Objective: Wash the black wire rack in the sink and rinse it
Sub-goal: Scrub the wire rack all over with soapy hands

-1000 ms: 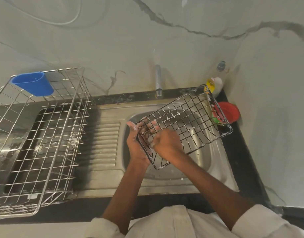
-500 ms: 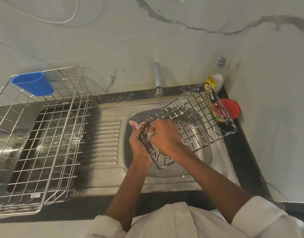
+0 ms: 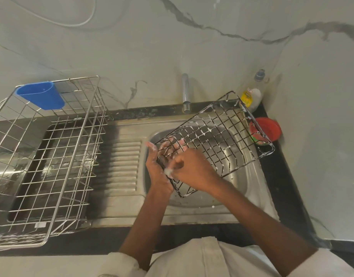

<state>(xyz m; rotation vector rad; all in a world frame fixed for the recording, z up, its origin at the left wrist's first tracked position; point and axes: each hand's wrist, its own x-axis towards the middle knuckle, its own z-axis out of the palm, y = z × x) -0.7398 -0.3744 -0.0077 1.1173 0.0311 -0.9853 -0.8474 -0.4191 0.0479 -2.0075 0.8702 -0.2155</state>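
The black wire rack (image 3: 222,136) hangs tilted over the steel sink basin (image 3: 240,186), flecked with white foam. My left hand (image 3: 158,168) grips its near left edge from below, fingers showing through the wires. My right hand (image 3: 194,168) lies on top of the rack's near end, its fingers curled round a small foamy scrubber that is mostly hidden. The tap (image 3: 185,92) stands behind the basin, and I see no water running.
A large steel dish basket (image 3: 50,156) with a blue cup holder (image 3: 41,94) sits on the drainboard at left. A soap bottle (image 3: 252,94) and a red bowl (image 3: 269,128) stand in the right corner. Marble walls close in behind and to the right.
The rack's far end has dipped and swung slightly right. My right hand has slid along the near end of the rack while my left keeps its grip.
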